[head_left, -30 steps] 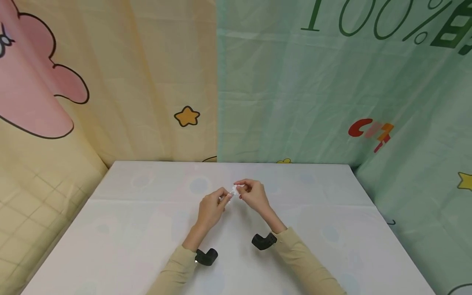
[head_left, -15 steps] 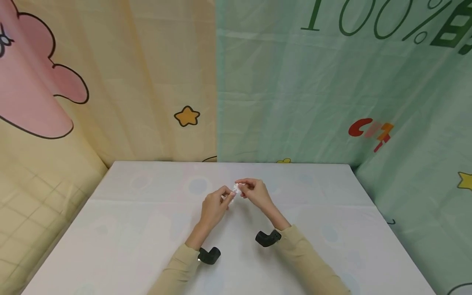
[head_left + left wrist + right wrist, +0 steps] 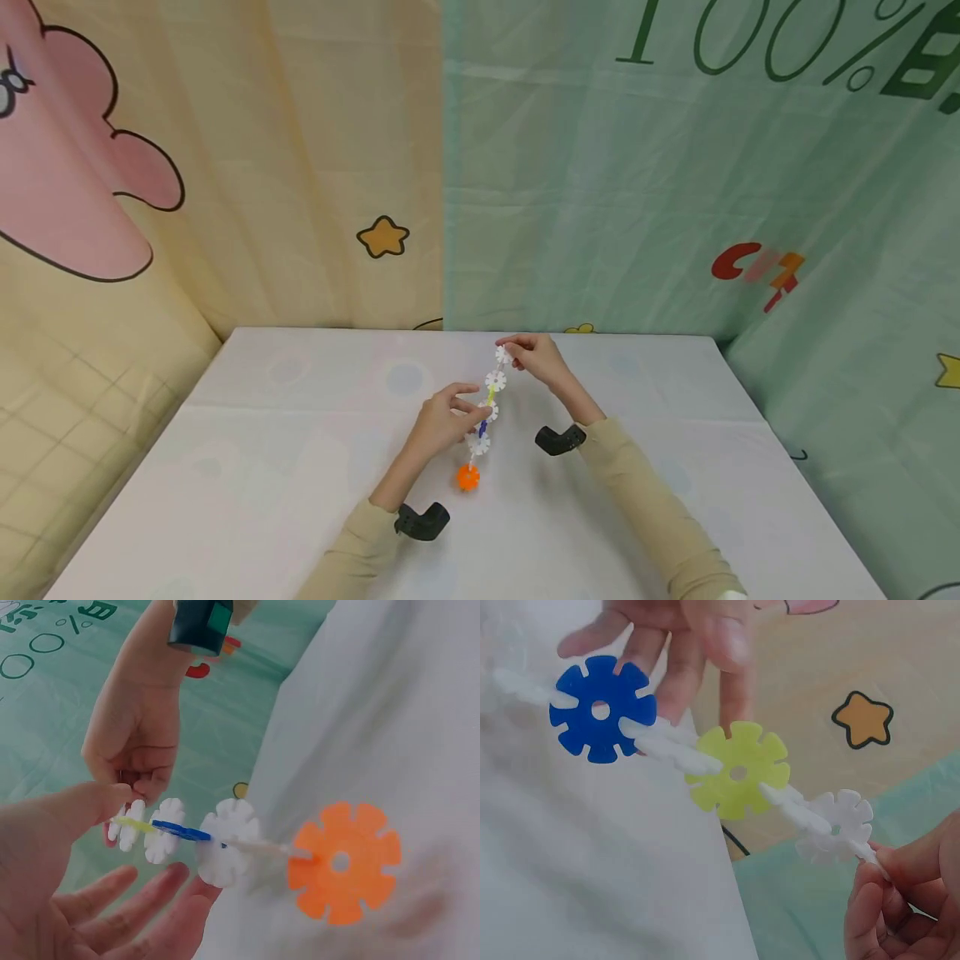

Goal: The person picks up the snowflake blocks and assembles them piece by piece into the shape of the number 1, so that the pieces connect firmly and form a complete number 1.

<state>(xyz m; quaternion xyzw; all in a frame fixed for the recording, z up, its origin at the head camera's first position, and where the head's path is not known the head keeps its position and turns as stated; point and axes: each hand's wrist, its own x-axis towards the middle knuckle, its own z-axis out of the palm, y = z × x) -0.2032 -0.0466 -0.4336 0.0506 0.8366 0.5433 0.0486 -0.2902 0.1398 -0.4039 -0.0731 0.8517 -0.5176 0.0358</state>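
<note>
A chain of slotted snowflake discs runs away from me above the table in the head view. An orange disc forms its near end. Further along come white discs, a blue disc and a yellow disc, joined at their slots. At the far end my right hand pinches a white disc between thumb and fingers. My left hand is beside the chain's middle, thumb and fingers spread around it without a grip; whether a fingertip touches it I cannot tell.
The chain and hands are over a white table. Beige and green printed curtains hang behind its far edge. A black wrist camera sits on the left wrist, another camera on the right.
My right hand has moved away and to the right, drawing out the far end of the chain. My left hand has loosened its grip and spread its fingers. The whole chain now shows.
</note>
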